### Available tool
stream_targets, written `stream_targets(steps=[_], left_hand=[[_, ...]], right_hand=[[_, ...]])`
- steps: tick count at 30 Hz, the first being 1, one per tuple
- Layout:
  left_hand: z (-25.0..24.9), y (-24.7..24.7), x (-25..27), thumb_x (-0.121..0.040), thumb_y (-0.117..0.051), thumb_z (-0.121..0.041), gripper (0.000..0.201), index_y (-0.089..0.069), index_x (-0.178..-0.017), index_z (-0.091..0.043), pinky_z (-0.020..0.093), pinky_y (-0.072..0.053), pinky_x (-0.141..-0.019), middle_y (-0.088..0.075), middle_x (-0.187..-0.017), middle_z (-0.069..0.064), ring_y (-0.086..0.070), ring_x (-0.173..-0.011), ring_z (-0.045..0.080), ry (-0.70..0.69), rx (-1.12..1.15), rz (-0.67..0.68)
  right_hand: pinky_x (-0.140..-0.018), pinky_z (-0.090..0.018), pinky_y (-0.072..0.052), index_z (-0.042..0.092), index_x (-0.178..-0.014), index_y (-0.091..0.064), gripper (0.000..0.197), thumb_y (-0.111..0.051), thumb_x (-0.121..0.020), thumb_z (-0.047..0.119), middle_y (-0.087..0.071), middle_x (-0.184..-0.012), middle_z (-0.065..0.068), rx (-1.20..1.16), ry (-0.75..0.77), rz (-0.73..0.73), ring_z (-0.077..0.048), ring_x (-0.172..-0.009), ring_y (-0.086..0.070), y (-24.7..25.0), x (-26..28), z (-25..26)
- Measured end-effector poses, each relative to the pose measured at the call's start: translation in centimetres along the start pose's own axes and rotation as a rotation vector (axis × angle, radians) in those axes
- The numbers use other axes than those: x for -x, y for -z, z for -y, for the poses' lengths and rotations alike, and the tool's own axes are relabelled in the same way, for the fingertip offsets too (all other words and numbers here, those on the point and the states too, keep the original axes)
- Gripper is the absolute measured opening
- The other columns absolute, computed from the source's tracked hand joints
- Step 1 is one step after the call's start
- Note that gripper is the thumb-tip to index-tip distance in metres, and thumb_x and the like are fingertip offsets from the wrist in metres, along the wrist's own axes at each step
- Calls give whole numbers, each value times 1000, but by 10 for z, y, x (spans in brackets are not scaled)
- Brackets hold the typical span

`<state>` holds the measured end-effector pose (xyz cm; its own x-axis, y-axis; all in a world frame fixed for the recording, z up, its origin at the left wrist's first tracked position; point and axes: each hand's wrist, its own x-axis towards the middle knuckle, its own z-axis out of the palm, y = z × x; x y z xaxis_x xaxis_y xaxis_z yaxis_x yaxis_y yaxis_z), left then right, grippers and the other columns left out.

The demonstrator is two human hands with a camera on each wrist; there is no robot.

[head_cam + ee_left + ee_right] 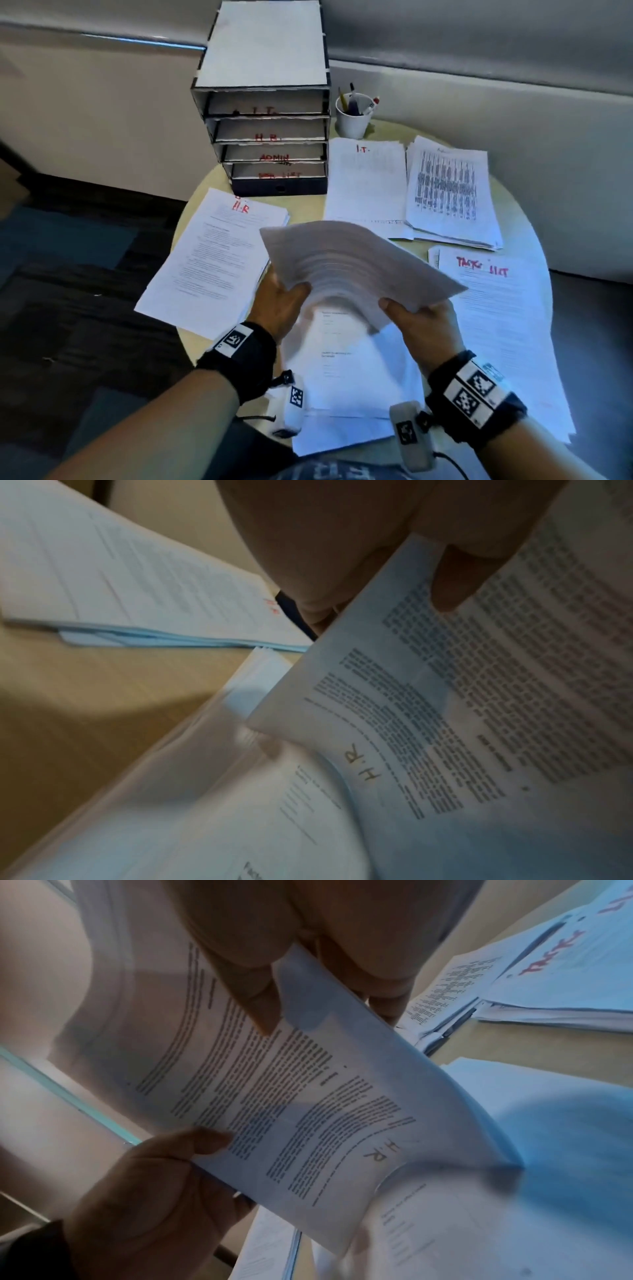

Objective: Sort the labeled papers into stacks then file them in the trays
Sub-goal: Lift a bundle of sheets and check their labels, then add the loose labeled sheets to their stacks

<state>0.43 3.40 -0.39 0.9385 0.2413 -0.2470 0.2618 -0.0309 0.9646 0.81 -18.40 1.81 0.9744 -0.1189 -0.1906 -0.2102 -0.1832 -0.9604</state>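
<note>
Paper sheet [356, 263] marked H.R. is lifted clear of the table [308, 205], its printed face turned down toward you; the label shows in both wrist views. Your left hand [281, 305] pinches its left edge, thumb on the upper side and fingers beneath. Your right hand [421, 322] pinches the near right corner the same way. The sheet is blurred in the head view, so its exact bend cannot be judged.

Directly under it, at six o'clock on the table, lies the unsorted pile [349, 387]. The H.R. stack [212, 260] lies at nine o'clock, just beside your left hand. The I.T. stack [366, 185] lies at twelve to one o'clock, with a densely printed stack [448, 192] touching its right edge; that stack's label is too faint to read. The task list stack [503, 329] lies at three o'clock. The tray unit [270, 137] stands at eleven o'clock, slots marked I.T., H.R., ADMIN and a bottom one partly legible. A pen cup [354, 114] stands just beside it.

Judgement: sorting is in progress; filing is not begun. To do this step well, let the right hand release first, carry the sheet left with the left hand, and lay it square on the H.R. stack, label up. Keep it flat so lower sheets do not shift.
</note>
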Motion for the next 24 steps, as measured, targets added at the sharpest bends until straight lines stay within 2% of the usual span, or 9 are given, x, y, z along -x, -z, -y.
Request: stream_targets(steps=[4, 6, 9, 12, 14, 16, 19, 22, 24], left_hand=[[3, -5, -8, -89, -61, -9, 33, -62, -122, -9, 32, -48, -87, -69, -109, 6, -63, -104, 25, -30, -159, -86], [-12, 3, -9, -89, -55, -22, 24, -63, -110, -14, 36, -52, -82, -69, -100, 4, -63, -94, 23, -123, -290, -92], [-54, 20, -6, -81, -51, -21, 13, -57, -91, -18, 37, -47, -70, -61, -83, 1, -55, -81, 25, -365, -621, -54], [-102, 23, 8, -76, -55, -14, 16, -58, -91, -19, 38, -41, -65, -57, -82, 2, -55, -78, 30, -698, -1107, 15], [-117, 21, 13, -72, -58, -13, 16, -58, -86, -22, 34, -32, -63, -53, -76, -1, -54, -71, 29, -788, -1225, 70], [-124, 25, 13, -69, -56, -12, 16, -56, -79, -25, 34, -29, -67, -45, -70, -6, -52, -69, 27, -834, -1226, 69], [-115, 48, 2, -71, -64, -18, 20, -62, -89, -25, 49, -39, -96, -51, -84, -7, -57, -96, 24, -843, -1128, -202], [-79, 91, -13, -68, -75, -24, 69, -54, -133, -18, 60, -22, -114, -51, -131, 6, -40, -135, 29, -523, -981, -522], [-44, 116, -21, -71, -79, -31, 90, -36, -148, -13, 52, -25, -116, -40, -148, 12, -31, -142, 30, -230, -795, -517]], right_hand=[[-68, -16, -52, 19, -98, -69, 19, -73, -82, 9, -72, -87, 12, 97, -15, -99, -18, -90, -70, -5, -7, 10], [-77, -18, -52, 16, -118, -59, 41, -75, -81, 13, -68, -107, 0, 208, 94, -239, -21, -105, -65, 2, -7, 27], [-105, -35, -43, 5, -133, -49, 63, -75, -79, 22, -53, -134, -17, 416, 718, -368, -30, -127, -51, 14, 14, 75], [-106, -56, -37, 7, -120, -64, 43, -71, -80, 22, -60, -128, -19, 819, 1092, -181, -38, -126, -52, 3, 31, 121], [-95, -54, -44, 19, -111, -68, 34, -70, -77, 22, -68, -111, -8, 1071, 1008, 16, -36, -108, -63, -12, 30, 127], [-66, -39, -52, 29, -86, -63, 11, -67, -78, 22, -63, -79, 4, 1234, 782, 174, -29, -74, -65, -23, 19, 116], [-50, -31, -46, 23, -67, -53, 18, -56, -81, 34, -56, -60, 2, 1096, 485, 247, -22, -58, -58, -29, -6, 91], [-57, -20, -41, 15, -66, -64, 22, -68, -85, 27, -65, -61, -4, 626, 165, 247, -19, -60, -59, -36, -24, 68], [-62, -30, -47, 14, -74, -71, 10, -72, -84, 14, -71, -66, -6, 360, -33, 221, -24, -63, -65, -49, -28, 51]])
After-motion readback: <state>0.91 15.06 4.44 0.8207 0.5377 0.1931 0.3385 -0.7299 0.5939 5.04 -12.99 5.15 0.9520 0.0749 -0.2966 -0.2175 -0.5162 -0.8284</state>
